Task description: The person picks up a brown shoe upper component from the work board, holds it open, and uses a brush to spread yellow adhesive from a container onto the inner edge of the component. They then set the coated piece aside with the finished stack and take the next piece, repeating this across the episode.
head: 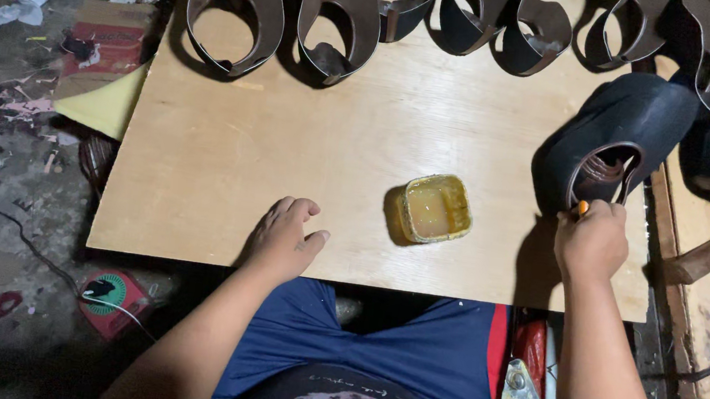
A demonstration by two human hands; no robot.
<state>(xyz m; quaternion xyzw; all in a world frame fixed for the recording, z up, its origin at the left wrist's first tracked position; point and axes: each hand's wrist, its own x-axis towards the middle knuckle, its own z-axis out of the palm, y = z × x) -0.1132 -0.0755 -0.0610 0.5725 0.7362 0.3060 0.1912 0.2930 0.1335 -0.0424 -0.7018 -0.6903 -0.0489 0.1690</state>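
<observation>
R hand (pixel 591 242) is fisted round an orange-tipped brush (pixel 582 207), working at the dark shoe upper (pixel 620 136) just right of the yellow glue tub (pixel 434 209). L hand (pixel 284 238), loosely curled w/ nothing in it, rests left of the tub. The upper looks light and floppy, prob tacky inside, so best gripped by its outer edge.

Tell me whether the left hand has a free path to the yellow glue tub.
Probably yes: the left hand rests flat on the board, and only bare wood lies between it and the yellow glue tub.
</observation>
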